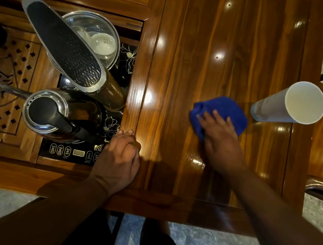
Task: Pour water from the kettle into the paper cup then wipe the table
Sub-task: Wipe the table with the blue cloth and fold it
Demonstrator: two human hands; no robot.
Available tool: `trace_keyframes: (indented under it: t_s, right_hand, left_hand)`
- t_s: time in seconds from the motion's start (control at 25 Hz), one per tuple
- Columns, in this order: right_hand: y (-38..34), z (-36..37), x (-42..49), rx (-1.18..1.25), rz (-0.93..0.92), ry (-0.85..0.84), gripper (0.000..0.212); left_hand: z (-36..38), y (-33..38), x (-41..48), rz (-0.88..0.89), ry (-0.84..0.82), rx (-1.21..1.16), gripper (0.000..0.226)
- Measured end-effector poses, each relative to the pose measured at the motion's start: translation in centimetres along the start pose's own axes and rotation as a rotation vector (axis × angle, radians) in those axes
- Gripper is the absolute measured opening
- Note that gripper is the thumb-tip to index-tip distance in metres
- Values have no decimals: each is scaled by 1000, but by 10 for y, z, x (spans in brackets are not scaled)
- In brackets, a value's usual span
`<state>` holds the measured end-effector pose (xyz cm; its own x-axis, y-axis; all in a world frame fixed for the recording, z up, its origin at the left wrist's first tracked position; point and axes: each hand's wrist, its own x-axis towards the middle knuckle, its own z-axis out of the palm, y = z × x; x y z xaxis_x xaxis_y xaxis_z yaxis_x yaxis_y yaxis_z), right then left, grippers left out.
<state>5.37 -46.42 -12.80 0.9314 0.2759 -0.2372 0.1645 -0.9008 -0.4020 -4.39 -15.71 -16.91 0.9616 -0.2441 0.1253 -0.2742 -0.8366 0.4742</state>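
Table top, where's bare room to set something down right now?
The table is bare beyond the blue cloth, between the sunken stove bay and the paper cup. Also bare: the near strip between both hands. Crowded: the bay on the left, with the kettle, a glass bowl and the control panel.

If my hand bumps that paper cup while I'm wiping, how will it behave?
The paper cup looks tall and narrow, so it probably tips easily. The table is glossy, so it may slide first. The cloth under the right hand is close; wipe gently.
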Motion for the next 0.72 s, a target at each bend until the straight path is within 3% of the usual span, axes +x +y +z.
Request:
trace_keyframes:
  t_s: [0.12,0.28,0.48,0.72]
  right_hand:
    - [-29,6,36,6,115,104,63]
    - [-97,55,-16,29,-218,-59,63]
    - [-55,57,-82,80,-408,-277,65]
    - [-14,2,-3,51,-85,-103,66]
  left_hand:
    - [-1,1,1,6,7,-19,10]
    - [0,-1,0,-2,5,1,15]
    - [0,1,1,15,-3,-5,17]
    - [-4,1,2,31,14,-32,15]
